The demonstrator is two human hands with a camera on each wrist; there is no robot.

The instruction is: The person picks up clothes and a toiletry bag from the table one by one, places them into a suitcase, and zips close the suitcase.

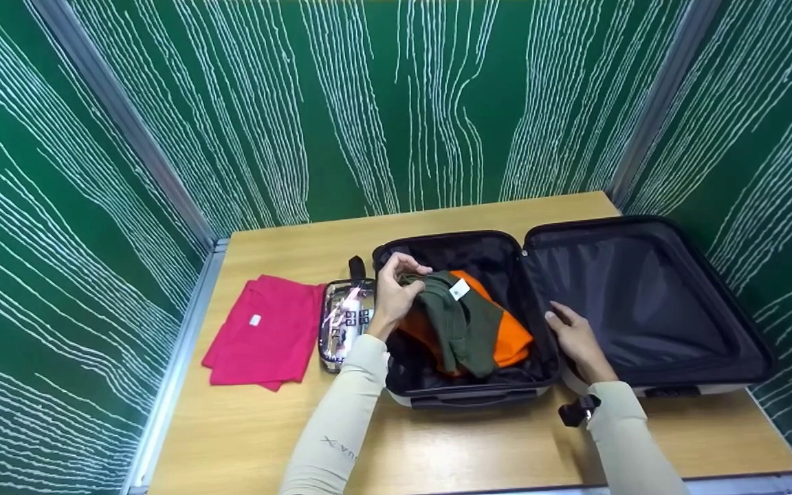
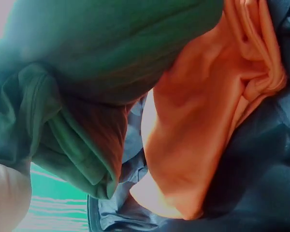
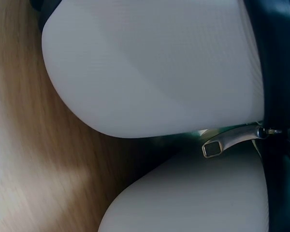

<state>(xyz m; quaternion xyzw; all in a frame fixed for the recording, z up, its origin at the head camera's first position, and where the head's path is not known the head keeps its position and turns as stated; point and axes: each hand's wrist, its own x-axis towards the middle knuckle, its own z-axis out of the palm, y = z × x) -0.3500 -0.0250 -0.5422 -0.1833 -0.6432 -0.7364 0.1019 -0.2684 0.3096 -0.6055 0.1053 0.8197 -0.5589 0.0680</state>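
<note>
A dark green garment (image 1: 468,326) with a white tag (image 1: 459,289) lies partly over an orange garment (image 1: 511,340) in the left half of an open suitcase (image 1: 437,393). My left hand (image 1: 396,292) pinches the green cloth at its left end, lifting that part. From the left wrist, the green folds (image 2: 111,53) hang beside the orange cloth (image 2: 188,130). My right hand (image 1: 578,340) is over the suitcase's middle, near the hinge side, fingers loosely extended and holding nothing. The right wrist view has the pale shell (image 3: 150,63) and a zipper pull (image 3: 232,140); no fingers show there.
The suitcase lid (image 1: 630,295) lies opened out to the right. Left of the case is a clear toiletry pouch (image 1: 348,323) with a black strap, and further left a folded pink shirt (image 1: 269,337). Green walls with white streaks enclose the wooden table (image 1: 437,447).
</note>
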